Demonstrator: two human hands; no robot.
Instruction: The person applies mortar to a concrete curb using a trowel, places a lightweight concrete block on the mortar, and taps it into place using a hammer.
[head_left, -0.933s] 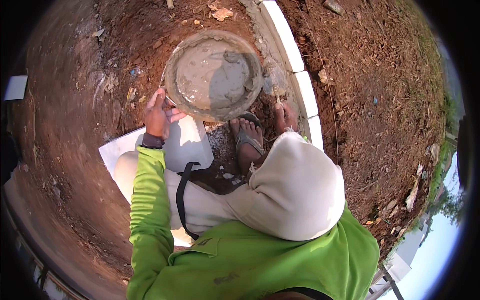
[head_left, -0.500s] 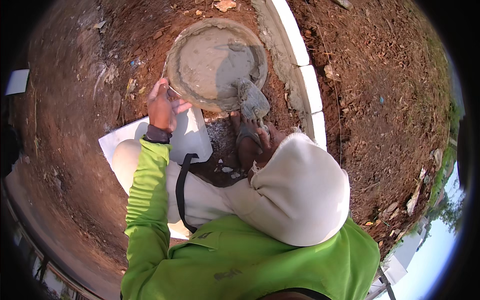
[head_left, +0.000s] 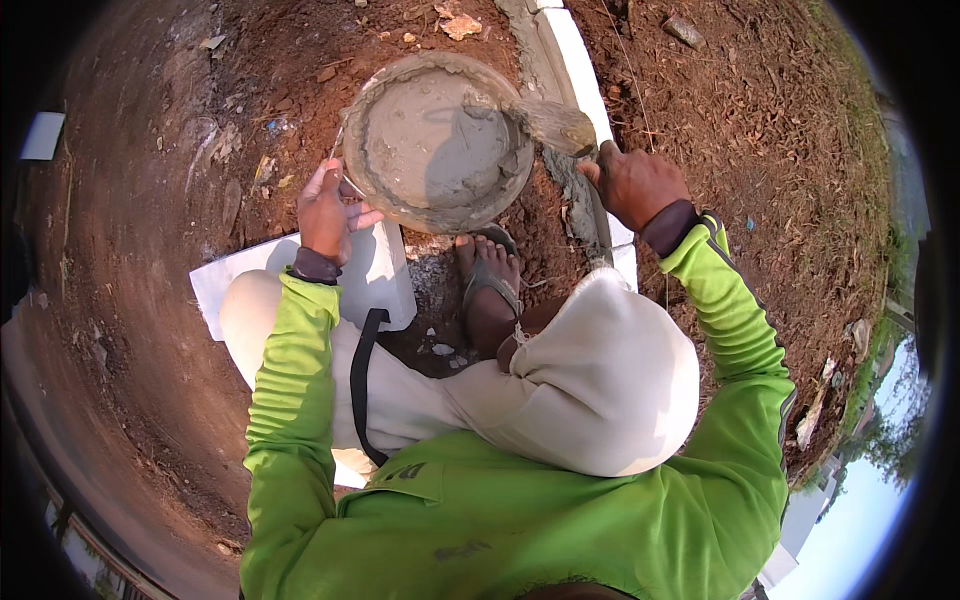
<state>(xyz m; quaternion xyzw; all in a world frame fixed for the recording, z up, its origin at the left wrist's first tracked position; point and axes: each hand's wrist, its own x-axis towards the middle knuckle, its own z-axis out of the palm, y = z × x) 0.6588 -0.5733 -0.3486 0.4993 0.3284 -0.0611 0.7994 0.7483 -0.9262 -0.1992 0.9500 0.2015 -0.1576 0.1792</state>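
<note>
Grey wet mortar fills the one round pan (head_left: 430, 150) on the red dirt, left hand (head_left: 325, 210) curled over its near-left rim, while the right hand (head_left: 632, 185) is closed on the handle of the single trowel (head_left: 555, 125), loaded and hovering over the white curb blocks (head_left: 580, 60) on the right. Judging by this, laying is underway: plenty of mortar left, one white block (head_left: 370, 275) waiting near.

Outdoor building site; bare soil (head_left: 180, 150); mortar pan (head_left: 435, 140)
</note>
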